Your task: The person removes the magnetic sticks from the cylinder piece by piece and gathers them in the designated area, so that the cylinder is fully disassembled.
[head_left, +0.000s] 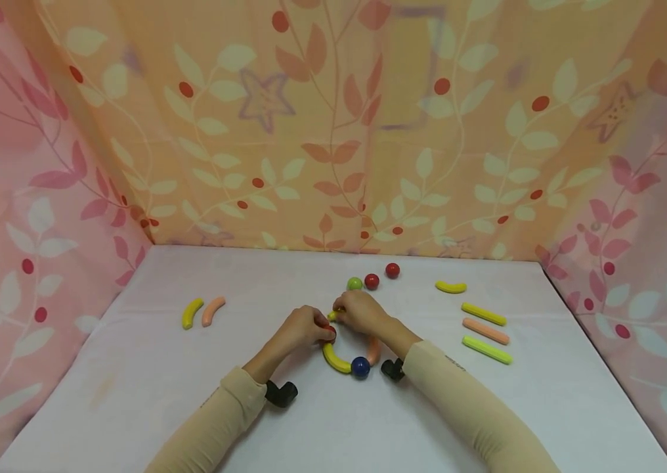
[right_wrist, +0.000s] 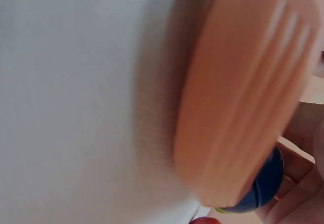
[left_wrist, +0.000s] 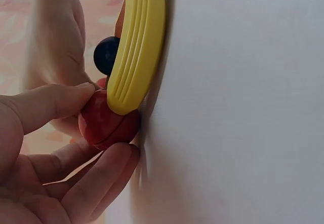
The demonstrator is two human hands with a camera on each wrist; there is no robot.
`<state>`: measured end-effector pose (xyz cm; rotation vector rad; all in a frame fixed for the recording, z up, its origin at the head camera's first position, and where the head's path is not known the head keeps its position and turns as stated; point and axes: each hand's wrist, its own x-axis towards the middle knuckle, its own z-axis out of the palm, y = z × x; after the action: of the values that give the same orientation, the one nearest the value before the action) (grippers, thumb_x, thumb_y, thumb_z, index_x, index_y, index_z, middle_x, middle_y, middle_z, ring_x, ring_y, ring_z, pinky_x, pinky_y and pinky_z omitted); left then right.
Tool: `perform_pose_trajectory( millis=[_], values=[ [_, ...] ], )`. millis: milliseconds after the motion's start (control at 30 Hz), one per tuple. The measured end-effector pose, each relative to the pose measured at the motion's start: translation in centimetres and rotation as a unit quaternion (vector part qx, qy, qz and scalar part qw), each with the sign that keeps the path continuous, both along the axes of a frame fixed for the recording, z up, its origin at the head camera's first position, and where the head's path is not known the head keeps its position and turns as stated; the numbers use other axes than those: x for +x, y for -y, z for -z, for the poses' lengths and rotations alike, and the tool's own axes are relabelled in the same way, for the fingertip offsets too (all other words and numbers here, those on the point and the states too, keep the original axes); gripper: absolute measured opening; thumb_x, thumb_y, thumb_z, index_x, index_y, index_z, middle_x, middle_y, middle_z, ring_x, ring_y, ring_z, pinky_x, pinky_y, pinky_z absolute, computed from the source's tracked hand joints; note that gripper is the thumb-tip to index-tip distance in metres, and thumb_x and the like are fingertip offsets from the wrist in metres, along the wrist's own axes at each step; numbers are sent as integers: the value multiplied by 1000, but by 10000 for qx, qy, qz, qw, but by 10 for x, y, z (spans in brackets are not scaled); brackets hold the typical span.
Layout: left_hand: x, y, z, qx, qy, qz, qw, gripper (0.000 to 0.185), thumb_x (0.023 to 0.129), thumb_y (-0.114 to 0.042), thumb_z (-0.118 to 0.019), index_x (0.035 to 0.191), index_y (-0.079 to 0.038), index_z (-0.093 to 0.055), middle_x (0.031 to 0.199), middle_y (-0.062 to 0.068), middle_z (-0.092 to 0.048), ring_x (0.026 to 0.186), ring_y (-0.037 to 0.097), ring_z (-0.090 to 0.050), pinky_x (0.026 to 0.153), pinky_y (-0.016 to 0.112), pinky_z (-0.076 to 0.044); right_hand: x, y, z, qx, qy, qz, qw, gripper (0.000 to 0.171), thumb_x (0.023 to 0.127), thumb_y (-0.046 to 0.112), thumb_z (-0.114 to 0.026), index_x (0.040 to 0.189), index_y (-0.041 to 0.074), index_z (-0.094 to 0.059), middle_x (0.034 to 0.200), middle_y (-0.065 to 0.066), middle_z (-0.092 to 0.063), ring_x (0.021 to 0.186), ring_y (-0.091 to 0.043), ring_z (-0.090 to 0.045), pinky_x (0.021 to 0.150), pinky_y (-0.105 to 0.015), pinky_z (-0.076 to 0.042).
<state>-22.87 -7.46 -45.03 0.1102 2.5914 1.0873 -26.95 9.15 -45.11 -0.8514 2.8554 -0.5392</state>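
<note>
In the head view, my left hand (head_left: 308, 325) pinches a red ball (left_wrist: 107, 122) between thumb and fingers. A yellow curved toy rod (head_left: 336, 360) joins that ball to a blue ball (head_left: 360, 366). From the blue ball an orange curved rod (right_wrist: 243, 102) runs up beneath my right hand (head_left: 363, 311). My right fingers pinch another yellow curved rod (head_left: 332, 316), mostly covered, just above the red ball. A second dark blue ball (right_wrist: 268, 183) shows beside the orange rod and my right fingers in the right wrist view. Together these parts form a near ring on the white table.
A green ball (head_left: 354, 284) and two red balls (head_left: 392, 270) lie behind my hands. Yellow (head_left: 193, 313) and orange (head_left: 213, 311) curved rods lie left. At right are a yellow curved rod (head_left: 451, 287) and straight yellow, orange and green rods (head_left: 487, 350). Patterned curtains (head_left: 333, 131) surround the table.
</note>
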Motion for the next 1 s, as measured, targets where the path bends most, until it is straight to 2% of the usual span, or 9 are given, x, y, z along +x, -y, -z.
perform_pose_trajectory(
  millis=[200, 333, 500, 667, 833, 1000],
  values=[
    [-1, 2, -1, 2, 62, 92, 9999, 28, 80, -24, -81, 96, -3, -72, 86, 4, -71, 70, 12, -61, 61, 23, -50, 4, -12, -4, -269, 160, 312, 9990, 25, 87, 18, -71, 109, 5, -72, 96, -7, -71, 85, -18, -63, 80, -35, -55],
    [-4, 4, -3, 43, 119, -58, 9999, 30, 82, -26, -78, 102, -4, -72, 93, 5, -71, 74, 14, -62, 64, 25, -53, 7, -25, -8, -608, 362, 673, 9952, 27, 86, 20, -72, 108, 4, -72, 93, -5, -71, 83, -16, -61, 74, -32, -54],
    [-17, 4, -6, 75, -225, -61, 9997, 27, 85, -26, -75, 105, -8, -73, 97, 4, -71, 84, 16, -61, 75, 30, -53, 14, -38, -11, -688, 614, 1021, 9905, 28, 84, 21, -75, 107, 4, -73, 94, -6, -71, 85, -16, -63, 75, -32, -54],
    [-34, -4, -6, 65, -422, 318, 9986, 29, 87, -25, -73, 110, -8, -72, 100, 5, -70, 88, 17, -62, 81, 32, -53, 20, -46, -7, -682, 883, 1130, 9873, 31, 83, 21, -77, 108, 4, -73, 94, -6, -71, 83, -14, -62, 76, -31, -54],
    [-47, -16, -2, -205, -247, 880, 9956, 29, 87, -23, -74, 111, -7, -72, 102, 5, -70, 89, 15, -61, 81, 31, -53, 24, -47, -5, -739, 904, 1092, 9871, 32, 80, 19, -80, 107, 3, -73, 93, -5, -72, 82, -14, -63, 77, -31, -54],
    [-51, -28, -1, -570, -118, 1234, 9906, 25, 87, -17, -73, 111, -9, -73, 105, 5, -72, 92, 16, -61, 90, 33, -53, 26, -45, -4, -689, 776, 1080, 9887, 29, 78, 15, -81, 104, 2, -74, 90, -6, -72, 80, -14, -63, 76, -31, -54]
  ],
)
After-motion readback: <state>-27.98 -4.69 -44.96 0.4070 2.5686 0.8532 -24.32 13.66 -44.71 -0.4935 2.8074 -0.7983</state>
